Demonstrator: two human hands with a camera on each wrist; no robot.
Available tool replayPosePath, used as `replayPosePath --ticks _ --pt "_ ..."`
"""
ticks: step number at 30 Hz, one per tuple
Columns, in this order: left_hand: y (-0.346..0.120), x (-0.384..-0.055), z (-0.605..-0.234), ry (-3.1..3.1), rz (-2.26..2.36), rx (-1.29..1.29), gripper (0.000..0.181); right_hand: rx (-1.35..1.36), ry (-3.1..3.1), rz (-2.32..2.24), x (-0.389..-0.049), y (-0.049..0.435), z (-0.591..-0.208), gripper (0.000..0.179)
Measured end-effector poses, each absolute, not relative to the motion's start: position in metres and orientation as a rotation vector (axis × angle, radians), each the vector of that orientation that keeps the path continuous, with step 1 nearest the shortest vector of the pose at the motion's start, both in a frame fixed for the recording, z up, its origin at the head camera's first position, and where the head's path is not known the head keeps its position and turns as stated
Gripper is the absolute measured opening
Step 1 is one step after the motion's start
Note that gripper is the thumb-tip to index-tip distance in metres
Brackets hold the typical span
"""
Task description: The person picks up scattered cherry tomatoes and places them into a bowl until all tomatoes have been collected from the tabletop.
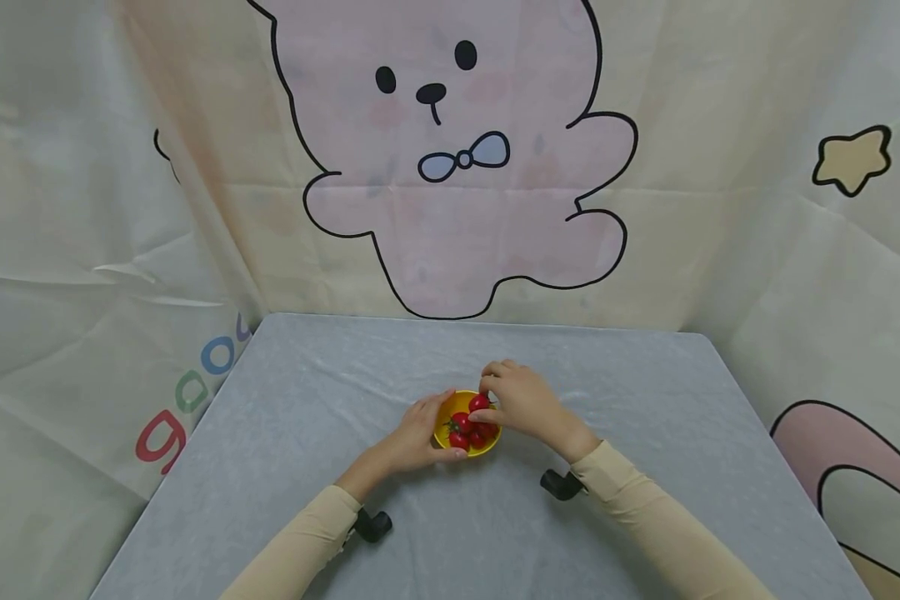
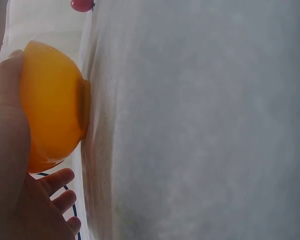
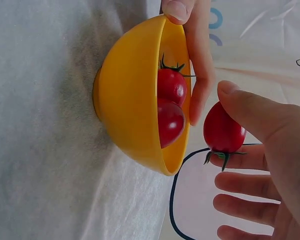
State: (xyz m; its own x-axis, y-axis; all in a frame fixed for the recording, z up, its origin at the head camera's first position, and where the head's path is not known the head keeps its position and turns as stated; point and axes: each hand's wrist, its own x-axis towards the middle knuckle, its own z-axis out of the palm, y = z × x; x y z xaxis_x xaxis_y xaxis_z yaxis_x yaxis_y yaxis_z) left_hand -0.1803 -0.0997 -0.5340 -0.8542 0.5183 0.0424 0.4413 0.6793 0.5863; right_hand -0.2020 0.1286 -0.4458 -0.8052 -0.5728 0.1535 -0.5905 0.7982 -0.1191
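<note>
A small yellow bowl [image 3: 127, 95] stands on the cloth, holding several red cherry tomatoes [image 1: 461, 423] with green stems. My left hand [image 1: 417, 433] grips it from the left, thumb at the near rim and fingers round the far side. Between thumb and index finger, my right hand [image 1: 523, 403] pinches a cherry tomato [image 3: 223, 128] just above the bowl's rim. The other fingers of that hand are spread apart. One more cherry tomato [image 2: 82, 5] shows at the top edge of the left wrist view, low by the cloth.
Pale grey cloth [image 1: 330, 367] covers the table. Printed curtains [image 1: 720, 167] surround it at the back and both sides. A black wrist camera [image 1: 561, 485] sticks out under each sleeve.
</note>
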Motion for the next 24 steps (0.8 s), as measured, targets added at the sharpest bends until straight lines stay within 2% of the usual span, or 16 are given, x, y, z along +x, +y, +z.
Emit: replayPosePath --ticks 24 --pt "-0.0996 -0.1811 -0.5352 2.736 0.922 0.770 0.103 0.918 -2.899 0.221 -0.2098 0.1188 -0.4519 0.045"
